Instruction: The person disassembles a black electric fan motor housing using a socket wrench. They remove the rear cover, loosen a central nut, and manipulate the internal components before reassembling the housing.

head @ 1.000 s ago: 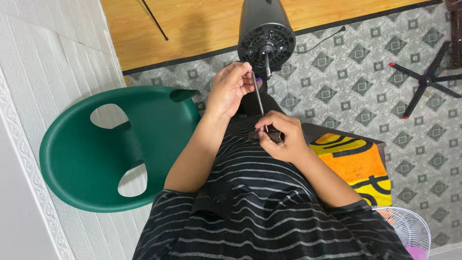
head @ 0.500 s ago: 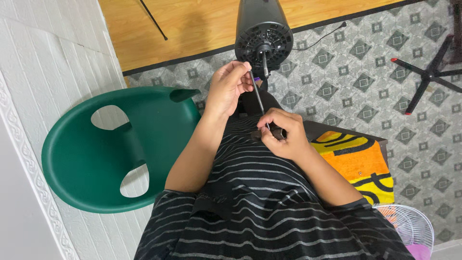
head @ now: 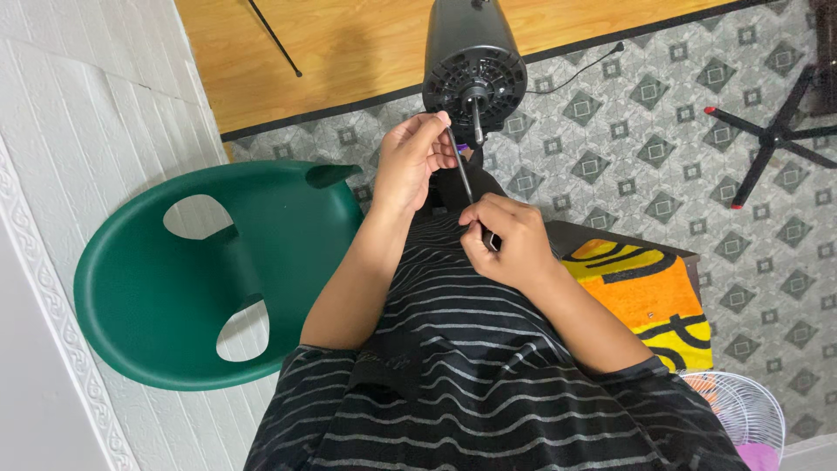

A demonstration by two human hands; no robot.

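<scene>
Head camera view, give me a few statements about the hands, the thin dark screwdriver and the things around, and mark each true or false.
1. The right hand grips the handle end of the thin dark metal screwdriver. True.
2. The left hand rests on the green plastic chair. False: it pinches the screwdriver's tip end, apart from the chair.
3. The round black fan motor housing, shaft pointing at the camera, sits just beyond the hands. True.
4. The white wire fan grille is mounted on the motor housing. False: it lies at the lower right.
5. The orange and yellow patterned cloth lies by the right forearm. True.
</scene>
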